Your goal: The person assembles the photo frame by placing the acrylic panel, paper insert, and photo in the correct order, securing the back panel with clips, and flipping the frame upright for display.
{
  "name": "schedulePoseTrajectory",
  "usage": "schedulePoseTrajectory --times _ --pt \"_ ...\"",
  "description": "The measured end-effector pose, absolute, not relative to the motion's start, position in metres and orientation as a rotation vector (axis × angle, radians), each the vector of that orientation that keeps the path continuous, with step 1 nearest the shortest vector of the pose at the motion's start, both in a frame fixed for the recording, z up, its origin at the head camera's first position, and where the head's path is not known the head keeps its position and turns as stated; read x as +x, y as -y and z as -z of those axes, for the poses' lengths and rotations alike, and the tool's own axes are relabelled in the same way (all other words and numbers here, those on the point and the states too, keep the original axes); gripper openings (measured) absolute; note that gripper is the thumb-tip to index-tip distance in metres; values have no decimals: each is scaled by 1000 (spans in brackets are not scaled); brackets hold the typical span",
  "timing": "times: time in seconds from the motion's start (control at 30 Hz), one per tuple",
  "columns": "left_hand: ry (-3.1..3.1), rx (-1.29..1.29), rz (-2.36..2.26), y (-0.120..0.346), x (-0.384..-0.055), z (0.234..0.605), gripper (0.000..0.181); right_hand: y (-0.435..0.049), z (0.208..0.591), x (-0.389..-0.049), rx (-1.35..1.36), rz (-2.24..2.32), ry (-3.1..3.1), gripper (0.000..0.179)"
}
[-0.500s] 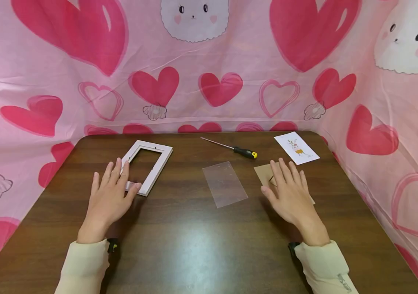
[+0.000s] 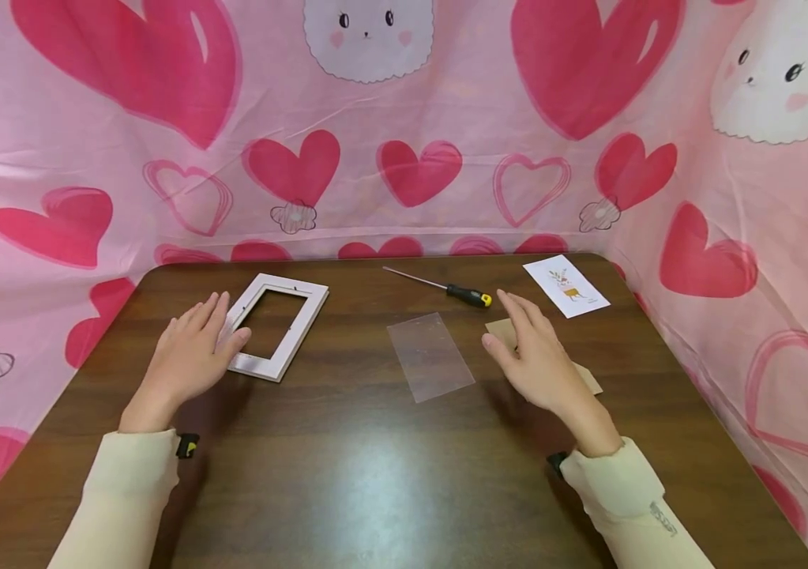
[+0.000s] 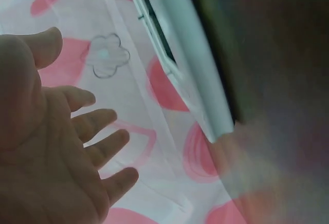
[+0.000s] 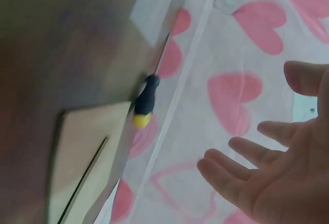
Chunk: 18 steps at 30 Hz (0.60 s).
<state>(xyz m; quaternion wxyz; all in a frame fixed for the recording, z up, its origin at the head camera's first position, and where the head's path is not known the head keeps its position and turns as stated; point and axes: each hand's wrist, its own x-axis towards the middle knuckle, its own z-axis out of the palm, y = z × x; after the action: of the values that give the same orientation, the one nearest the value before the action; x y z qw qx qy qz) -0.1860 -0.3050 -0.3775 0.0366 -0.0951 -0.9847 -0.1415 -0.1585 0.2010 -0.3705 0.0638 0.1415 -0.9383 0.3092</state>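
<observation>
My left hand point(image 2: 186, 352) hovers with fingers extended at the left side of a white picture frame point(image 2: 302, 328), its thumb overlapping the near-left corner in the head view. In the left wrist view there is a gap between the fingers point(image 3: 105, 149) and the frame. The frame lies flat, with small dark tabs around its opening. Over a tan backing board point(image 2: 501, 332) is my right hand point(image 2: 542, 363), fingers straight and nothing in it; it hides most of the board. The right wrist view shows the board's dark strip point(image 4: 85, 178).
A clear plastic sheet point(image 2: 432, 357) lies mid-table. Behind it is a screwdriver point(image 2: 467, 295) with a black and yellow handle. A white card with a printed drawing point(image 2: 565, 286) sits at the back right. Pink heart-patterned cloth point(image 2: 389, 213) hangs around the wooden table point(image 2: 375, 490).
Both hands have risen from lower over the table and turned so that the palms face inward more. The left hand has shifted left, baring more of the frame. The objects stay put.
</observation>
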Motion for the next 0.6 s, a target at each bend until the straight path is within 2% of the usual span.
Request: schedulePoseTrajectory --times 0.33,0.6 --pt "3105 -266 620 329 -222 369 79 -162 355 -177 460 -1181 2771 66" --pt "3165 -266 643 342 -237 375 75 -127 357 -190 446 -1418 2769 63"
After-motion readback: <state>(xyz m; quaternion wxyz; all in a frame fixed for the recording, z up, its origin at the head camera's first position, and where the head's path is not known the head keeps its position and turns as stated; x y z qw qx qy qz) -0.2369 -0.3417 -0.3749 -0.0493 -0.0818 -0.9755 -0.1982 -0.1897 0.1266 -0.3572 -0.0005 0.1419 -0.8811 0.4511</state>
